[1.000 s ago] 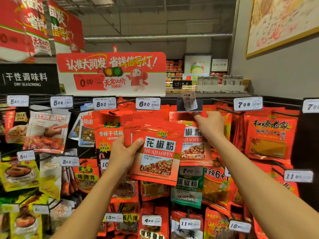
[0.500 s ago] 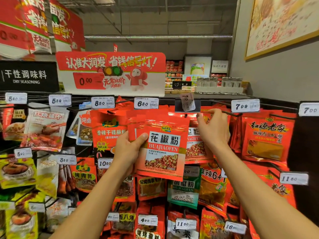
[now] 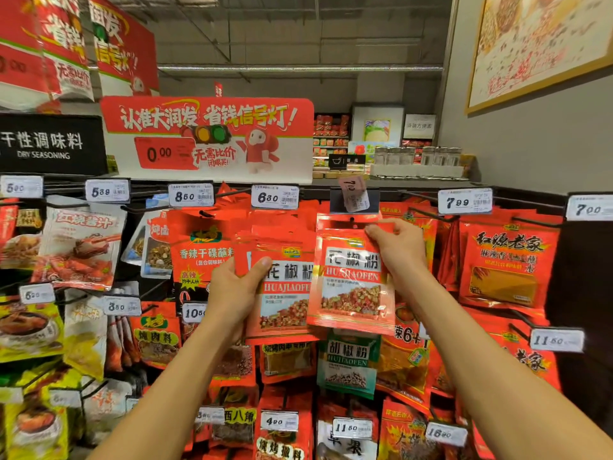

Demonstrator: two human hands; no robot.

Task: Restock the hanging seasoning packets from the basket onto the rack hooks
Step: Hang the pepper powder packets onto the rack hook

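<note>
My left hand [image 3: 234, 293] grips a stack of red HUAJIAOFEN packets [image 3: 282, 293] by its left edge, held in front of the rack. My right hand [image 3: 399, 250] pinches the top right corner of a single red HUAJIAOFEN packet [image 3: 351, 280] whose hang hole sits at the hook [image 3: 351, 220] under a black label holder with a tilted 7.00 price tag [image 3: 354, 194]. The single packet overlaps the right side of the stack. No basket is in view.
The rack is crowded with hanging seasoning packets on hooks with white price tags, such as 6.80 [image 3: 274, 196] and 7.99 [image 3: 464, 201]. A red promotional sign [image 3: 207, 137] stands on top. A grey wall [image 3: 530, 134] lies to the right.
My right hand has drawn one packet off the stack and brought it up to the hook under the 7.00 tag. My left hand with the stack shifted slightly left and up.
</note>
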